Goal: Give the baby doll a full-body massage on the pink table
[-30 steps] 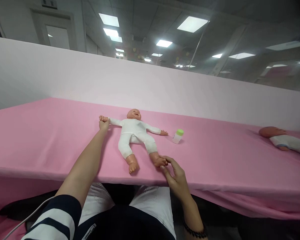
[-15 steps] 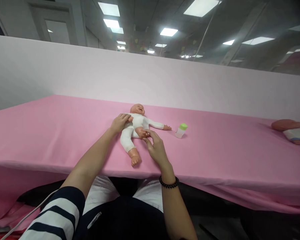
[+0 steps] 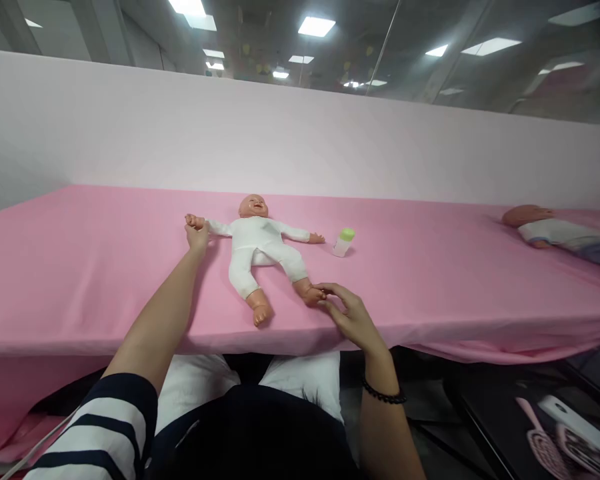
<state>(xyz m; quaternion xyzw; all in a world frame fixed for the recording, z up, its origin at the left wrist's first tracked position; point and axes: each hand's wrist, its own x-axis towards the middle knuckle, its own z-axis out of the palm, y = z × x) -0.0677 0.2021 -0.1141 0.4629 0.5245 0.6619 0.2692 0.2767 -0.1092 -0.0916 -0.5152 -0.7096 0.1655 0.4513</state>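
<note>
A baby doll [image 3: 254,233] with a white cloth body lies on its back on the pink-covered table [image 3: 130,280], arms and legs spread. My left hand [image 3: 197,237] is closed around the doll's hand at the left and holds that arm straight out. At the other side, my right hand [image 3: 347,312] has its thumb and fingers on the doll's foot [image 3: 309,291], gripping it at the toes. The other foot [image 3: 259,308] rests free near the table's front edge. A small white bottle with a green cap [image 3: 345,243] stands just right of the doll's far hand.
Another doll [image 3: 555,232] lies at the far right of the table. A white partition [image 3: 300,140] rises behind the table. Low at the right, a pink hairbrush [image 3: 547,450] and a white object [image 3: 580,427] lie on a dark seat.
My left hand has drawn the doll's arm out to the left, away from its chest. My right hand has pulled the bent leg outward and straight. The view has shifted right.
</note>
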